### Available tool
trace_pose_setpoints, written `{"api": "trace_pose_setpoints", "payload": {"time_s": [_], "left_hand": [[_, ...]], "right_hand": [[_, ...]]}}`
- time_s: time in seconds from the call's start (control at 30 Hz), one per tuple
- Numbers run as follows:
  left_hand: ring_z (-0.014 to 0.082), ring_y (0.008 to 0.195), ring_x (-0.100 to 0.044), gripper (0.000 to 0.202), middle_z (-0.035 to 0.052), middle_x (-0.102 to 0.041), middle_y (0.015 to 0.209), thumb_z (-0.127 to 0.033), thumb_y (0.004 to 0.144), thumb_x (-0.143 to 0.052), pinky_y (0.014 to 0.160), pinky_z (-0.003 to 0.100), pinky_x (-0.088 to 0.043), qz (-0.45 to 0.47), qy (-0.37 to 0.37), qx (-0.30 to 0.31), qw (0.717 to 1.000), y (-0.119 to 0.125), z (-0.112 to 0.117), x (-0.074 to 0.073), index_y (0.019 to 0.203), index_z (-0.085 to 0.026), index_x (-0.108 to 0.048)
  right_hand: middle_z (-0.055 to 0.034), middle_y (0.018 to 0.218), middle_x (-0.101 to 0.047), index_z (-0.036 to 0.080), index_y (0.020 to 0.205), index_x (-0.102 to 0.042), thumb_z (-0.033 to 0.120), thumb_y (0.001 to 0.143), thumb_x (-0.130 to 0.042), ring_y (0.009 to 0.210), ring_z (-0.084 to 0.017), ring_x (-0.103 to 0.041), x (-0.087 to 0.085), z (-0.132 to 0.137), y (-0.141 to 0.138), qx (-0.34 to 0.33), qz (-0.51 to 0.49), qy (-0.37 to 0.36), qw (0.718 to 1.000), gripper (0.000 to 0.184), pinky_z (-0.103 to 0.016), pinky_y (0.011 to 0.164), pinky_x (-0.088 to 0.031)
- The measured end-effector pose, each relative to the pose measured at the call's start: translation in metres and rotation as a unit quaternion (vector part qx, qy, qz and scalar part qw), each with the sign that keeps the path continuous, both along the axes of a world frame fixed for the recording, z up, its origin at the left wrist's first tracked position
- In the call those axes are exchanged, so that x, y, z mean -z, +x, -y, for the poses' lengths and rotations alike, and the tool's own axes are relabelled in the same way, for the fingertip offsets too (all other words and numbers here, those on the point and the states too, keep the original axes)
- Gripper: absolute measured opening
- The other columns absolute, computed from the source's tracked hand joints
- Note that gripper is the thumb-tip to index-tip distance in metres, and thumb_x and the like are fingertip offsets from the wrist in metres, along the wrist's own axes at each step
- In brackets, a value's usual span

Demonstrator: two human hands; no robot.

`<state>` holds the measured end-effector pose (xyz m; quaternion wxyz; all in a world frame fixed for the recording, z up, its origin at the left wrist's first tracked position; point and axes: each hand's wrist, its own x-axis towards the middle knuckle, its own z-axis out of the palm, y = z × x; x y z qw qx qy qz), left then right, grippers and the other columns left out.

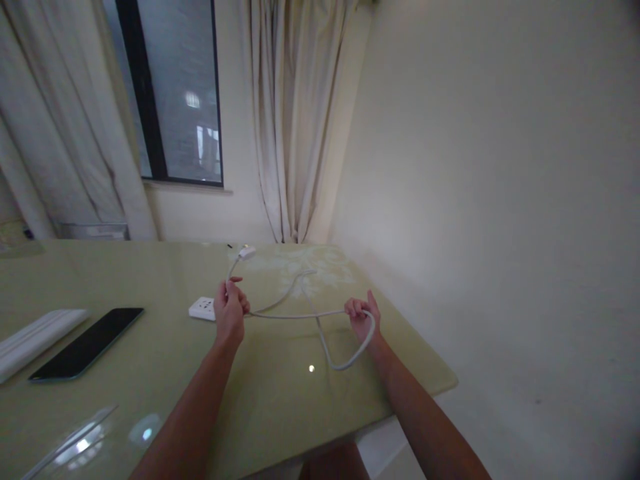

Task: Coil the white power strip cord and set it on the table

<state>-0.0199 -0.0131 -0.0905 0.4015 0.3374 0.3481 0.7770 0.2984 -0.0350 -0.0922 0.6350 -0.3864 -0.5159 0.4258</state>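
Note:
A white power cord (295, 317) runs between my two hands above the table. My left hand (231, 310) is closed around it, with the plug end (247, 252) sticking out past my fingers toward the back. Just left of that hand lies a white power strip (203, 309), partly hidden behind it. My right hand (363, 315) grips the same cord with curled fingers and the thumb raised. From there the cord bends down in a loop, then trails back across the tabletop.
On the left of the glossy greenish table (165, 360) lie a black tablet-like slab (87, 343) and a long white object (40, 337). A thin pale rod or cable (70, 443) is at the front left. A wall (490, 200) borders the right side; curtains (297, 120) hang behind.

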Motion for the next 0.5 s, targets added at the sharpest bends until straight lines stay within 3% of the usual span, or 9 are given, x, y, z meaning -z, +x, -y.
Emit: {"api": "trace_pose_setpoints", "payload": {"time_s": [0.07, 0.13, 0.2, 0.27, 0.3, 0.4, 0.47, 0.5], "left_hand": [[0.0074, 0.044, -0.025, 0.040, -0.0122, -0.029, 0.058, -0.062, 0.092, -0.068, 0.041, 0.018, -0.025, 0.013, 0.003, -0.027, 1.000, -0.006, -0.002, -0.001, 0.099, -0.024, -0.057], [0.0071, 0.044, -0.024, 0.038, -0.0124, -0.029, 0.058, -0.060, 0.092, -0.067, 0.041, 0.018, -0.024, 0.022, 0.006, -0.049, 0.999, -0.009, -0.002, -0.003, 0.098, -0.024, -0.057], [0.0068, 0.044, -0.023, 0.037, -0.0125, -0.029, 0.058, -0.059, 0.093, -0.067, 0.040, 0.018, -0.022, 0.028, 0.010, -0.065, 0.997, -0.012, -0.002, -0.004, 0.098, -0.023, -0.057], [0.0067, 0.044, -0.023, 0.036, -0.0124, -0.029, 0.058, -0.057, 0.093, -0.067, 0.040, 0.018, -0.021, 0.030, 0.014, -0.076, 0.997, -0.013, -0.002, -0.005, 0.100, -0.023, -0.057], [0.0068, 0.044, -0.024, 0.036, -0.0123, -0.029, 0.058, -0.057, 0.094, -0.066, 0.040, 0.018, -0.021, 0.028, 0.015, -0.080, 0.996, -0.013, -0.002, -0.005, 0.101, -0.023, -0.058], [0.0078, 0.045, -0.027, 0.034, -0.0117, -0.031, 0.058, -0.056, 0.096, -0.063, 0.042, 0.018, -0.025, -0.005, 0.012, -0.088, 0.996, -0.014, -0.002, -0.003, 0.105, -0.023, -0.059], [0.0087, 0.045, -0.030, 0.035, -0.0110, -0.033, 0.058, -0.056, 0.098, -0.060, 0.043, 0.019, -0.028, -0.053, 0.004, -0.103, 0.993, -0.015, -0.003, 0.001, 0.109, -0.022, -0.062], [0.0091, 0.046, -0.031, 0.036, -0.0107, -0.034, 0.058, -0.056, 0.099, -0.058, 0.043, 0.019, -0.028, -0.080, -0.001, -0.117, 0.990, -0.016, -0.003, 0.002, 0.110, -0.022, -0.063]], "right_hand": [[-0.0008, 0.052, -0.042, 0.027, 0.039, -0.033, 0.093, 0.079, -0.051, 0.066, -0.022, -0.049, -0.010, 0.005, 0.018, -0.031, 0.117, 0.002, 0.993, 0.080, -0.042, 0.081, -0.047], [-0.0050, 0.068, -0.061, 0.025, 0.041, -0.049, 0.080, 0.075, -0.071, 0.080, -0.025, -0.058, -0.023, 0.011, 0.034, -0.068, 0.231, 0.009, 0.970, 0.069, -0.043, 0.089, -0.047], [-0.0090, 0.098, -0.071, 0.023, 0.053, -0.066, 0.058, 0.076, -0.083, 0.098, -0.026, -0.063, -0.035, 0.016, 0.047, -0.099, 0.376, 0.031, 0.921, 0.046, -0.043, 0.098, -0.046], [-0.0092, 0.123, -0.069, 0.023, 0.073, -0.078, 0.034, 0.077, -0.084, 0.108, -0.025, -0.064, -0.043, 0.019, 0.054, -0.120, 0.524, 0.041, 0.842, 0.013, -0.038, 0.101, -0.046], [-0.0080, 0.126, -0.068, 0.024, 0.083, -0.080, 0.022, 0.077, -0.081, 0.107, -0.023, -0.066, -0.045, 0.019, 0.056, -0.113, 0.586, 0.033, 0.802, 0.007, -0.035, 0.097, -0.048], [-0.0068, 0.113, -0.074, 0.027, 0.110, -0.076, 0.004, 0.084, -0.064, 0.093, -0.022, -0.068, -0.046, 0.011, 0.056, 0.003, 0.706, -0.013, 0.708, 0.037, -0.030, 0.080, -0.046], [-0.0116, 0.111, -0.074, 0.025, 0.123, -0.070, 0.002, 0.092, -0.051, 0.092, -0.024, -0.069, -0.047, 0.000, 0.055, 0.121, 0.718, -0.021, 0.685, 0.044, -0.032, 0.078, -0.043], [-0.0144, 0.114, -0.074, 0.023, 0.126, -0.067, 0.004, 0.095, -0.047, 0.092, -0.025, -0.068, -0.048, -0.007, 0.055, 0.179, 0.704, -0.017, 0.687, 0.042, -0.034, 0.078, -0.042]]}}
